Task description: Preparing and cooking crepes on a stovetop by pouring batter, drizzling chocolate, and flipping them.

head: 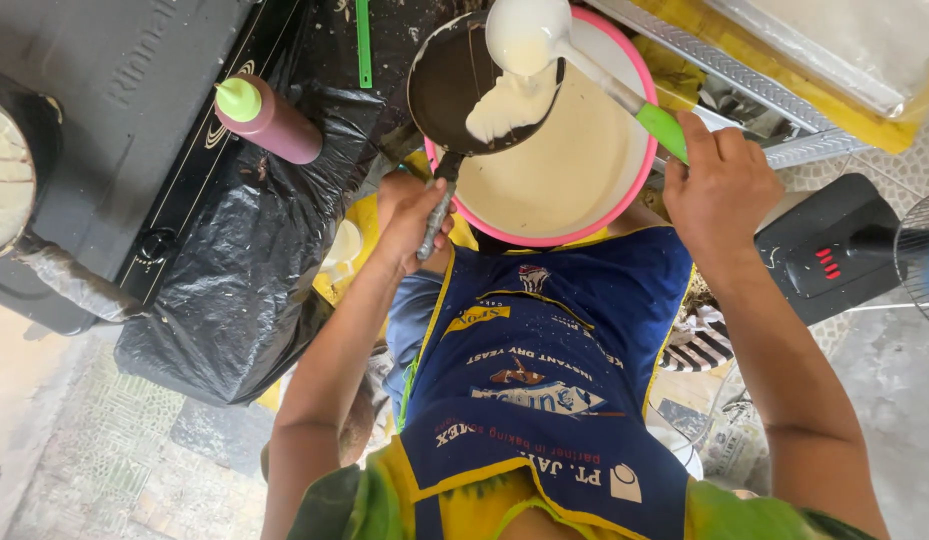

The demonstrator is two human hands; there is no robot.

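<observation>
The gas stove, draped in black plastic sheet, fills the left side, and an electric fan stands at the right edge. In front of my blue apron sits the pink-rimmed basin, nearly full of pale batter. Over its left rim I tilt a small black frying pan, my left hand with fingers clenched around its metal handle. My right hand has fingers wrapped tight on the green handle of a white ladle, which is tipping batter into the pan. So I judge this the pouring step; next I should probably swirl the pan to spread the batter thin. A maroon squeeze bottle with a green cap lies on the stove's near edge.
</observation>
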